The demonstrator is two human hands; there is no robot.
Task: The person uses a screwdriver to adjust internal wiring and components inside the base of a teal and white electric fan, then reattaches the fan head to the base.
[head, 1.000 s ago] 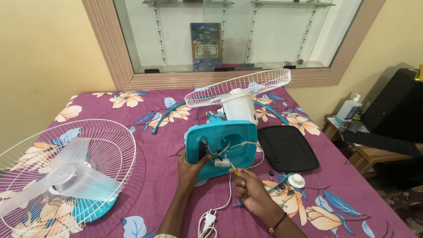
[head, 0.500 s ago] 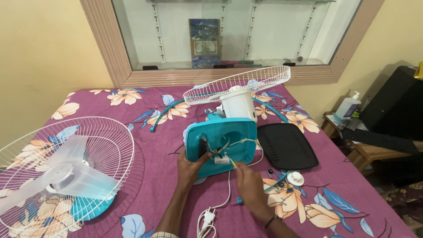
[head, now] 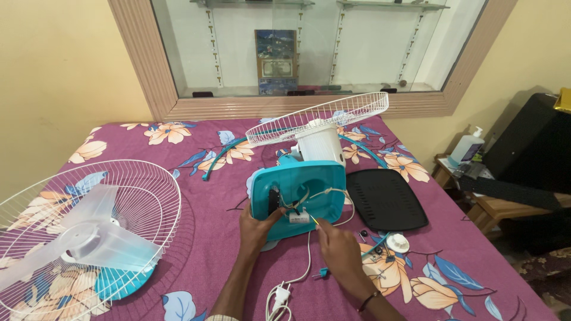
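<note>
Two hands at the open base of a table fan on a floral bedspread (head: pixel 196 196).

The teal fan base (head: pixel 300 193) lies mid-bed, wiring exposed, beside a black cover plate (head: pixel 386 199). The left hand (head: pixel 256 223) grips its lower edge, fingers curled on it. The right hand (head: pixel 339 249) pinches a thin yellow-tipped tool (head: pixel 313 220) at the wires.

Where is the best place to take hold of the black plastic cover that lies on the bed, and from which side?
Probably the black cover is best taken by its near right edge, from the right. It lies flat beside the teal fan base, with that edge bare, while small parts sit at its near corner and the right hand works to its left.
</note>
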